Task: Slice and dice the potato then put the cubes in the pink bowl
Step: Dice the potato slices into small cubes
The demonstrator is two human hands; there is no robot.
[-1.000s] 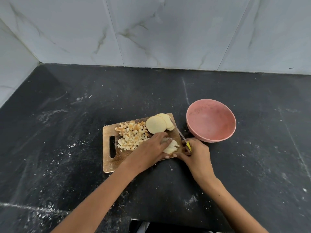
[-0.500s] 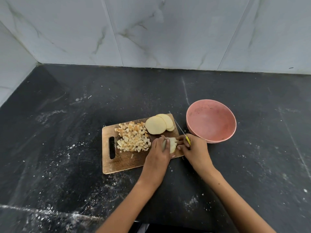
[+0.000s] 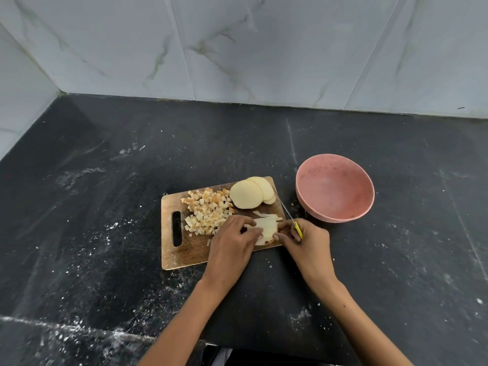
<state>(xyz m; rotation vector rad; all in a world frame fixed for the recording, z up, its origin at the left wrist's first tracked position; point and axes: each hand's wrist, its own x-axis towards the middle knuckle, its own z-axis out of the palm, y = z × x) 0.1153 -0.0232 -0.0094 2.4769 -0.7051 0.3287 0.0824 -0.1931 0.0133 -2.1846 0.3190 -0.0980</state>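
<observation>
- On the black counter [image 3: 105, 233] I see a wooden cutting board [image 3: 184, 252]. I use this board to tell where things are.
- At the near right corner of the board, my left hand [image 3: 232, 249] has its fingers curled down on a stack of potato strips [image 3: 266, 229]. It holds the stack in place from the left side.
- My right hand [image 3: 307, 247] is just off the right edge of the board. Its fingers are curled around a small knife [image 3: 287, 215] with a yellow handle. Its fingertips also touch the right side of the potato strips.
- The thin knife blade points away from me, along the right edge of the board. I cannot tell if the blade touches the board.
- At the far right corner of the board lie some round potato slices [image 3: 247, 194]. They lean on each other like fallen cards.
- In the middle of the board, left of the slices, sits a pile of small potato cubes [image 3: 207, 212]. Some cubes look a bit brown.
- The slot handle of the board is at its left end.
- The pink bowl [image 3: 335, 186] stands on the counter to the right of the board, close but not touching it. I see no cubes in it.
- White crumbs and smears are spread on the counter around the board.
- Behind the board, far back, a gray marble wall [image 3: 237, 48] rises up.
</observation>
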